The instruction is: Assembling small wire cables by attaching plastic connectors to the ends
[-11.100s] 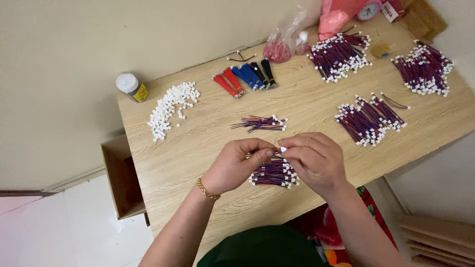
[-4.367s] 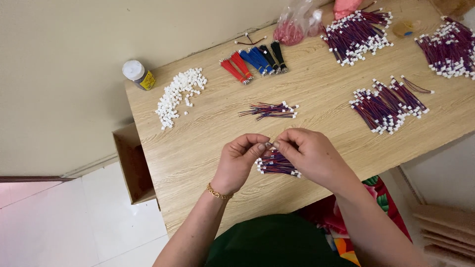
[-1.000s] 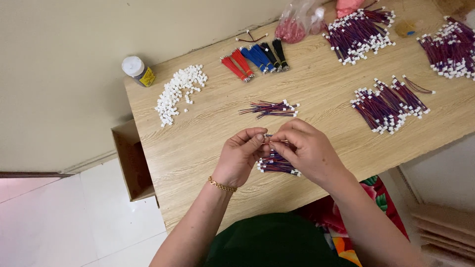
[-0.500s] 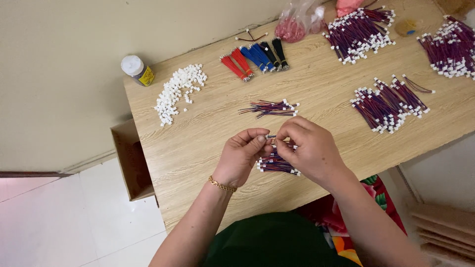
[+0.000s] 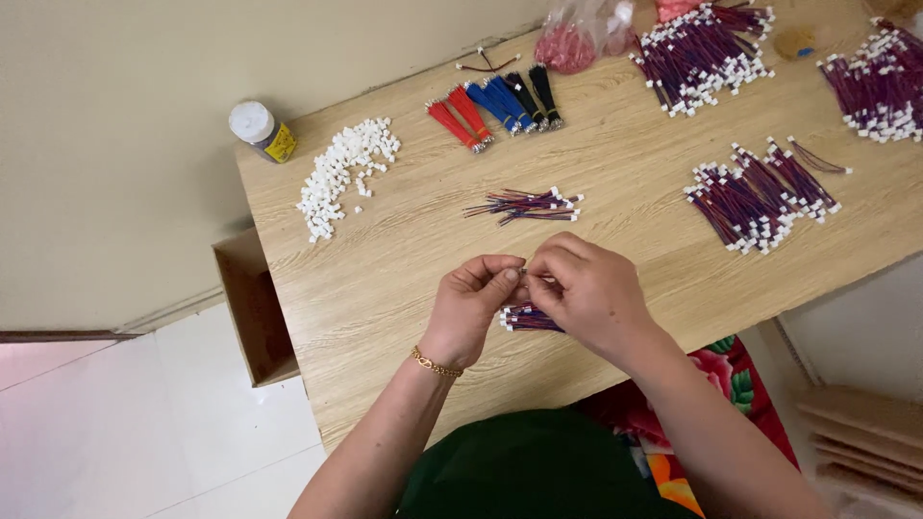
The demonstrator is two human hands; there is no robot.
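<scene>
My left hand and my right hand meet fingertip to fingertip over the wooden table, pinching a small wire piece with a white connector between them. The piece itself is mostly hidden by my fingers. Under my hands lies a small bundle of purple-red wires with white plugs. A loose fan of the same wires rests just beyond my hands. A heap of white plastic connectors sits at the far left.
Red, blue and black wire bundles lie at the back. Larger piles of finished wires fill the right side. A white-capped bottle stands at the left corner, a plastic bag behind. An open cardboard box sits beside the table.
My hands have stayed together over the small bundle, fingers shifting slightly on the wire piece. The view has drifted a little; the piles lie as before.
</scene>
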